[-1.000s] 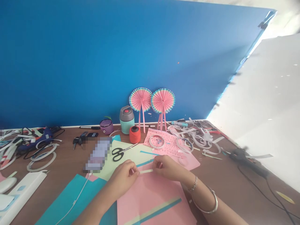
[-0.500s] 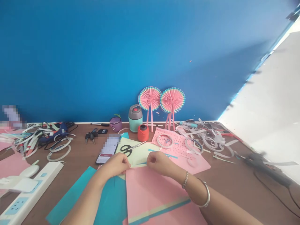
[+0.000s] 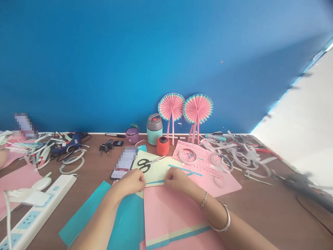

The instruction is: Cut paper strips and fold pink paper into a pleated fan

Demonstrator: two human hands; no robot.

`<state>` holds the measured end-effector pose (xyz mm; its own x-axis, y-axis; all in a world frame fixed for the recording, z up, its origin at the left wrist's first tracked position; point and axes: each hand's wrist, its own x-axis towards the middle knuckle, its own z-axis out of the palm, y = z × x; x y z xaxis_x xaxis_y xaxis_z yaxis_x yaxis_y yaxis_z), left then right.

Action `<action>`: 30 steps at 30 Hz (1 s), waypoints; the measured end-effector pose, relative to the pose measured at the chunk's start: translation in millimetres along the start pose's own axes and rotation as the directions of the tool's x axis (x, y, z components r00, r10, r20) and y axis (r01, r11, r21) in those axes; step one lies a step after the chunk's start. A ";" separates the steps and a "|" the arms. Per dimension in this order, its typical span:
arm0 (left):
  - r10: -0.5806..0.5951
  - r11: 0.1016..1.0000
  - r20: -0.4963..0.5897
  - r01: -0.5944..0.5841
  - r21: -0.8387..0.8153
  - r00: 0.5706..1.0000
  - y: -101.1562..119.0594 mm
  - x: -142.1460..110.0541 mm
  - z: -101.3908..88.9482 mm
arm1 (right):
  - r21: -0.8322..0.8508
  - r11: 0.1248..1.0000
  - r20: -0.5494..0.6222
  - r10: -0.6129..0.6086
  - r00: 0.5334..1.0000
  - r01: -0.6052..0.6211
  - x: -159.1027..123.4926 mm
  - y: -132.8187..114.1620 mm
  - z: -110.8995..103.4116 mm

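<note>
Paper (image 3: 171, 208), the pink sheet with a pale yellow band (image 3: 179, 232) and a blue band (image 3: 189, 234) near its lower end, lies on the worktop (image 3: 260, 215) right in front of the person. The left hand (image 3: 132, 181) is at its upper left corner, fingers curled inward; whether the tips pinch the edge cannot be told. The right hand (image 3: 177, 178) is farther along the same edge, fingers bent toward the thumb; whether anything thin is gripped there is hidden too.

Work at this edge seems to call for a light touch: the left fingertips best pin the corner while the right ones keep even tension along the edge, since too hard a pull could crease or skew so thin a sheet. Matching the edge's line by eye from corner to corner, then pressing outward from the pinned end, should keep ripples out. Forearms are better kept off the bands, which could shift if they are loose.

Just beyond the hands, a blue strip (image 3: 156, 181) lies on the pale green sheet (image 3: 162, 168), and scissors (image 3: 149, 162) rest higher on it, blades pointing away to the right; reaching past them wants some care. A teal sheet (image 3: 127, 222) is under the left forearm. Farther back, two pleated fans (image 3: 171, 104) stand near the blue wall (image 3: 104, 69).
</note>
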<state>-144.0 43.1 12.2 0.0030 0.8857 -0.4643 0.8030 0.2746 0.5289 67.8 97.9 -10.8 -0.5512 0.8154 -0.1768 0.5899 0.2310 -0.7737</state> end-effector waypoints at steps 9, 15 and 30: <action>0.023 0.999 0.003 -0.023 0.046 1.000 8.7 -5.7 -0.6 | -0.074 0.995 -0.029 0.071 0.997 -0.073 2.7 1.1 2.2; -0.001 0.997 -0.020 0.003 0.079 1.000 21.5 -13.4 -3.0 | -0.095 0.991 -0.067 0.091 0.994 -0.097 3.1 2.1 3.3; -0.006 0.983 -0.143 0.032 0.180 0.990 24.9 -16.4 3.2 | -0.151 0.985 -0.089 0.071 0.993 -0.084 -1.4 -3.0 5.3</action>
<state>-122.1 34.2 30.7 -0.0868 0.9284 -0.3613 0.8967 0.2308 0.3777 63.7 93.3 -11.4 -0.4529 0.8739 -0.1764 0.7166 0.2391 -0.6553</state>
